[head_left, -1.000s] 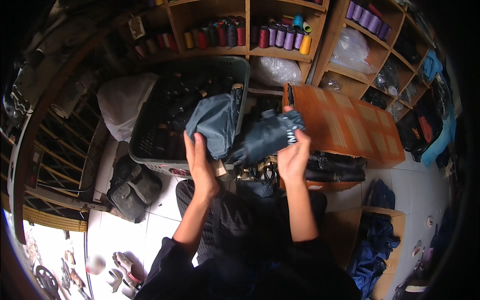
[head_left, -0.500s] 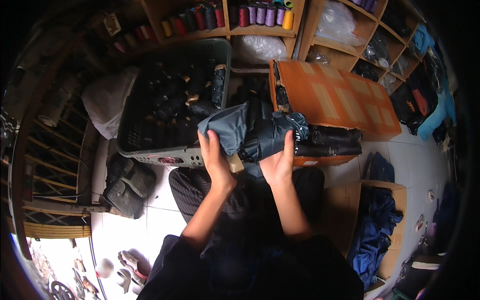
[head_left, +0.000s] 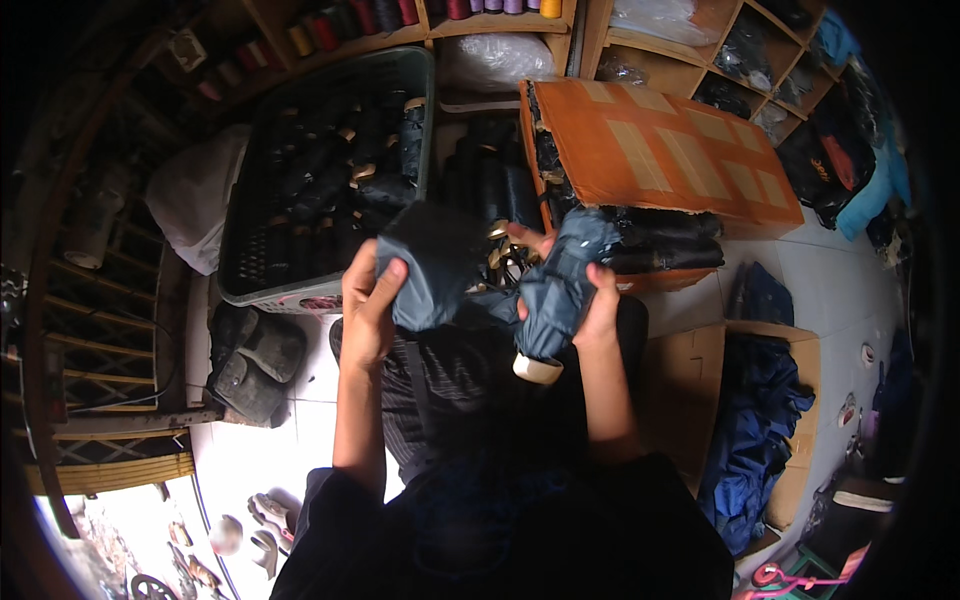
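My left hand (head_left: 368, 305) grips a dark blue-grey piece of cloth (head_left: 425, 285), thumb on top. Whether this cloth is a loose cover or part of the canopy, I cannot tell. Over to the right, my right hand (head_left: 601, 305) is wrapped round a folded blue-grey umbrella (head_left: 565, 290). It lies tilted, its cream handle end (head_left: 538, 369) pointing down toward my lap. Some dark fabric shows between the two hands, partly blurred. Beyond them stands a green-grey plastic basket (head_left: 260, 293) holding many dark folded umbrellas (head_left: 335, 165) with pale handle ends.
An orange taped carton (head_left: 690, 150) stands at the far right, dark wrapped bundles beside its near side. Closer on the right, an open cardboard box (head_left: 795, 440) holds blue cloth (head_left: 750, 440). Thread spools (head_left: 325, 32) line the back shelf. A grey bag (head_left: 250, 370) lies on the tiles.
My hands have moved apart, the left one leftward with the cloth. The umbrella has turned in my right hand, so its cream end now points toward me. The view has shifted slightly.
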